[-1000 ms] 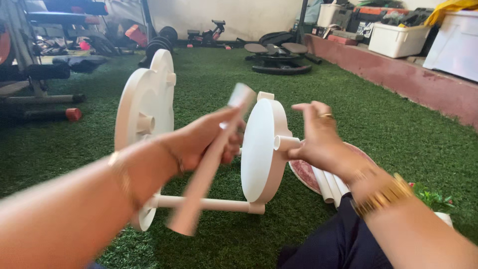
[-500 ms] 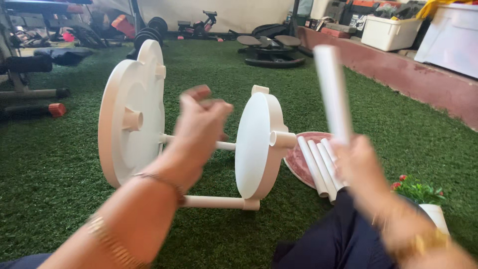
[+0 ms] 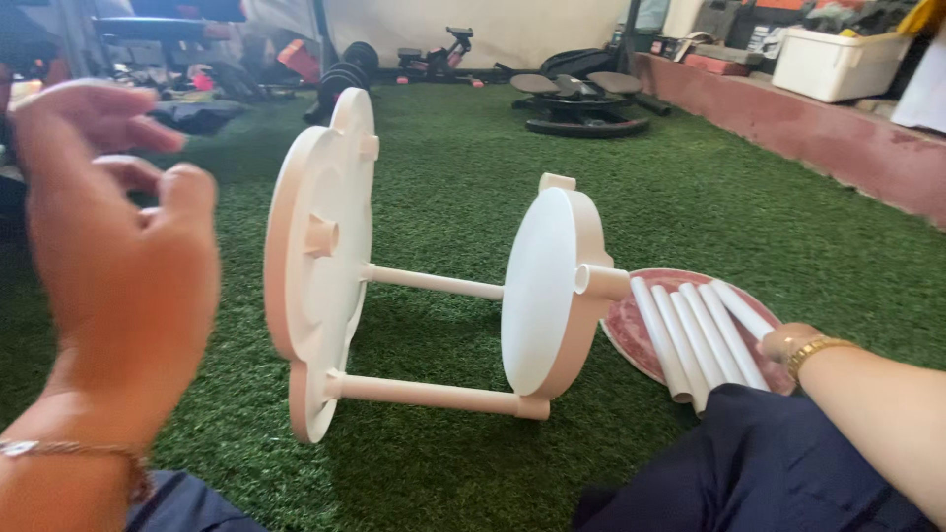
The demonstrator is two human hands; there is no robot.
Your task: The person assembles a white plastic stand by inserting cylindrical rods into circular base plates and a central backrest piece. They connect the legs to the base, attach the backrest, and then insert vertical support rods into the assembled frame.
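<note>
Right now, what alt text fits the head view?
Two white round panels joined by two white tubes stand on edge on green turf. The left hand hovers open and empty; the right wrist rests by loose tubes on a red plate.

Left hand (image 3: 118,256) is raised, fingers (image 3: 108,123) loosely curled and empty. Right hand (image 3: 783,340) is low, mostly hidden, wrist bent down.
</note>
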